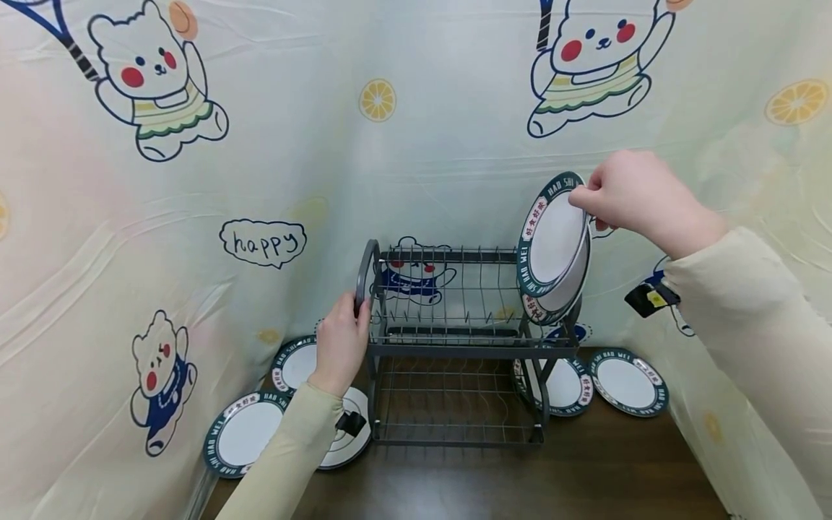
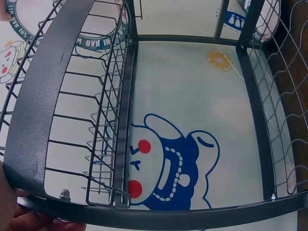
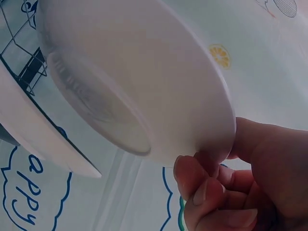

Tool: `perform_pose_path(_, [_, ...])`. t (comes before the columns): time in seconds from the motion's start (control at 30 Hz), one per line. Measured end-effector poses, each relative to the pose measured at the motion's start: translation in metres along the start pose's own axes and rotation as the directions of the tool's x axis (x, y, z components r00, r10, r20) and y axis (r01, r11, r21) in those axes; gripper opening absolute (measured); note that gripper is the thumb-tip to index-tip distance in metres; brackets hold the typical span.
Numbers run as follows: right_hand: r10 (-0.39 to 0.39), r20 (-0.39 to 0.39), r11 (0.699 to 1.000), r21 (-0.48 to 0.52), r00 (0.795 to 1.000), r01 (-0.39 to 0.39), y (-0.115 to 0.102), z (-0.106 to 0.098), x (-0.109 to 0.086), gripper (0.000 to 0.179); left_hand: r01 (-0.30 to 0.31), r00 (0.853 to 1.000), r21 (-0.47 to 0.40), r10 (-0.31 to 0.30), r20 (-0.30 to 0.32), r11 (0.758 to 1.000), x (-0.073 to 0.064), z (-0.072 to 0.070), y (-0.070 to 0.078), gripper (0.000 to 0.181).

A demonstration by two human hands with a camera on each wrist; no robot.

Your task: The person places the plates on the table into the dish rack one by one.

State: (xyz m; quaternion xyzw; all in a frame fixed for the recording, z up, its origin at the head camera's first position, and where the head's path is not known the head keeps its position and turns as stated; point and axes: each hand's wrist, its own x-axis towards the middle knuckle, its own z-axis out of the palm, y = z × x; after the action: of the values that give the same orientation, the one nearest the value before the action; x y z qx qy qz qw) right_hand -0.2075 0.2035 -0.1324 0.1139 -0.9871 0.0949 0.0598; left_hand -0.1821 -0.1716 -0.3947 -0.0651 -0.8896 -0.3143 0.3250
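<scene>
Above the right end of a dark metal dish rack (image 1: 448, 352), my right hand (image 1: 640, 198) pinches a white plate (image 1: 554, 249) by its rim. The plate is tilted on edge, its green lettered border facing left. The right wrist view shows its pale underside (image 3: 159, 82), with thumb and fingers on the rim. A second plate (image 1: 539, 309) overlaps it in the head view, mostly hidden; another plate's edge (image 3: 43, 125) shows apart from it in the right wrist view. My left hand (image 1: 342, 343) grips the rack's left side frame (image 2: 53, 96), its fingers partly out of view.
On the brown table (image 1: 455, 484), several plates lie around the rack: a plate (image 1: 247, 430) with others at the left, and a plate (image 1: 627, 383) beside another at the right. A patterned curtain (image 1: 422, 159) hangs close behind the rack and along both sides.
</scene>
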Motion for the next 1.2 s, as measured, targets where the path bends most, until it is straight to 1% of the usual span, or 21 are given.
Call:
perform_pose_path(0.23, [-0.008,0.015,1.000,-0.030,1.000,0.009,-0.010,0.011,0.004,0.036,-0.001,1.000,0.000,0.001,-0.005,1.000,0.001,0.000,0.000,0.017])
perform_pose_path(0.37, [-0.020,0.014,1.000,-0.018,1.000,0.020,-0.015,0.016,0.005,0.034,0.000,1.000,-0.001,0.000,0.000,1.000,0.001,0.000,0.000,0.017])
perform_pose_path(0.53, [-0.030,-0.005,0.999,-0.013,1.000,0.030,-0.020,0.021,0.007,0.034,0.000,1.000,-0.005,0.000,0.002,1.000,0.000,0.000,0.000,0.018])
perform_pose_path(0.67, [-0.036,-0.035,0.999,-0.038,0.999,0.035,-0.024,0.025,0.008,0.037,-0.011,1.000,-0.004,0.011,-0.010,1.000,-0.001,0.000,-0.001,0.018])
perform_pose_path(0.77, [-0.039,-0.048,0.998,-0.049,0.998,0.037,-0.026,0.028,0.007,0.039,-0.009,1.000,-0.005,0.009,-0.009,1.000,-0.001,0.000,-0.001,0.016])
perform_pose_path(1.07, [-0.022,-0.079,0.999,-0.031,0.997,0.020,-0.023,0.035,0.007,0.038,0.000,1.000,-0.004,0.000,-0.001,1.000,-0.001,0.002,-0.002,0.015])
perform_pose_path(1.2, [-0.025,-0.079,0.999,-0.041,0.997,0.022,-0.023,0.038,0.007,0.038,-0.003,1.000,0.004,0.003,-0.005,1.000,0.000,0.002,-0.001,0.015])
